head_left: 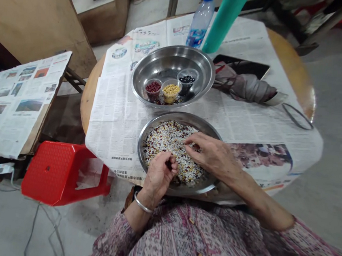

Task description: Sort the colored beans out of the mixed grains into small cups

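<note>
A shallow steel basin (219, 134) in front of me holds mixed grains (166, 137): white rice-like grains with yellow, dark red and black beans among them. Over its near left side, my left hand (159, 173) is closed, fingers curled inward; what lies inside them is hidden. My right hand (212, 153) reaches in from the right, its thumb and fingers apart just above the grains. Behind stands a deeper steel bowl (174, 56) with three clear cups: one of dark red beans (153, 87), one of yellow beans (171, 90), one of black beans (187, 79).
Newspaper (114, 114) covers the round table. At its back are a water bottle (200, 21) and a green bottle (226, 20). A folded umbrella (245, 87) and a dark phone (241, 65) lie on the right. A red stool (52, 168) stands left, beside a newspaper-covered surface (14, 103).
</note>
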Demonstrator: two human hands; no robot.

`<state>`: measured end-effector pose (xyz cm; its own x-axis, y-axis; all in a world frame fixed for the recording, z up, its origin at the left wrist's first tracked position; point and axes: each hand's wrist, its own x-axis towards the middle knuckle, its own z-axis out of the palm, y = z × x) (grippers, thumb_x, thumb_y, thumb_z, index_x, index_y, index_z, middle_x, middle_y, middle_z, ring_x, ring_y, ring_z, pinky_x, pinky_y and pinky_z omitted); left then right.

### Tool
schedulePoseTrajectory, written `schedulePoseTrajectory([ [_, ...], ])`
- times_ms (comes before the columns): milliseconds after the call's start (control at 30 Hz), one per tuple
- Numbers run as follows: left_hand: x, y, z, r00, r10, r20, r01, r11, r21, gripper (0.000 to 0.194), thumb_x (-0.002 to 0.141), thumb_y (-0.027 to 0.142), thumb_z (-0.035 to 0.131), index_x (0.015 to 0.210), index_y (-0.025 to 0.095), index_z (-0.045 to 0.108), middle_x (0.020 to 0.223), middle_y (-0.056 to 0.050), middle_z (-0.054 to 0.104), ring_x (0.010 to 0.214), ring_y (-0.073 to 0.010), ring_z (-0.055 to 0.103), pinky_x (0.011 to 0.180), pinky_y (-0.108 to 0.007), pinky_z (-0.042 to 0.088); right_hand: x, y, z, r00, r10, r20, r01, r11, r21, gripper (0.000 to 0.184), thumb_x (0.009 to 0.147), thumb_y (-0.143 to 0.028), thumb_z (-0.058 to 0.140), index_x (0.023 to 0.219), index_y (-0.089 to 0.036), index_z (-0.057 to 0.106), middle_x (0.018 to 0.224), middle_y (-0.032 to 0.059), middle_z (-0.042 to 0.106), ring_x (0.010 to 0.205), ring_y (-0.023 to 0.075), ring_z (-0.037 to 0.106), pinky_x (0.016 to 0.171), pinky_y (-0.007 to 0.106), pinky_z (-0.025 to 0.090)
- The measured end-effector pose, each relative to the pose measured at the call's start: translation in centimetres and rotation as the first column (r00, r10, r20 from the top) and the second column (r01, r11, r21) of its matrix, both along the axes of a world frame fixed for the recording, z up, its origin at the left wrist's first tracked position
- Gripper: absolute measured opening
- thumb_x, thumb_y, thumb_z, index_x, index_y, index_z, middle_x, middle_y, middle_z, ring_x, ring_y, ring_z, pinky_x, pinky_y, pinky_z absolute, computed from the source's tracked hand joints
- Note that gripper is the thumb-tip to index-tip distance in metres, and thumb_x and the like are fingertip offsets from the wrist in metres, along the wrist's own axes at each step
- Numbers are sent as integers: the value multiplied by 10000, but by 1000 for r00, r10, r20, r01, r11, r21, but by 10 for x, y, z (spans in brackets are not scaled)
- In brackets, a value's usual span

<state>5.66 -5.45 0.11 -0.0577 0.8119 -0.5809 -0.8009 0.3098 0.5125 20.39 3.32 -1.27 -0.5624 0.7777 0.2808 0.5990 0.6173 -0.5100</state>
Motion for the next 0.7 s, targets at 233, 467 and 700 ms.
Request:
schedulePoseTrajectory([
  [233, 0, -1, 2, 1000, 0, 9, 0, 1000, -6, 176, 854, 266, 702, 927, 108, 675, 828, -32, 629, 700, -77, 576, 680, -189, 480, -6, -13, 39, 935, 188, -300, -259, 941, -219, 161, 925, -218, 562, 960, -219, 719, 944, 30, 763, 874, 158, 705, 802, 288, 544],
  [467, -2, -4, 1, 999, 16, 45, -16, 1000, 1, 145, 884, 239, 688, 850, 104, 648, 741, -3, 562, 604, -45, 505, 566, -151, 394, 8, -9, 1, 991, 82, 108, -82, 997, -4, 173, 939, -214, 544, 878, -191, 704, 877, 58, 737, 811, 190, 677, 729, 299, 484],
  [700, -2, -5, 1, 1000, 7, 30, -7, 1000, 8, 167, 881, 267, 701, 858, 118, 630, 732, 6, 541, 593, -44, 480, 531, -139, 362, -2, -17, -13, 956, 57, 288, -99, 986, 134, 159, 918, -193, 569, 803, -180, 678, 813, 64, 688, 799, 196, 638, 706, 299, 423],
])
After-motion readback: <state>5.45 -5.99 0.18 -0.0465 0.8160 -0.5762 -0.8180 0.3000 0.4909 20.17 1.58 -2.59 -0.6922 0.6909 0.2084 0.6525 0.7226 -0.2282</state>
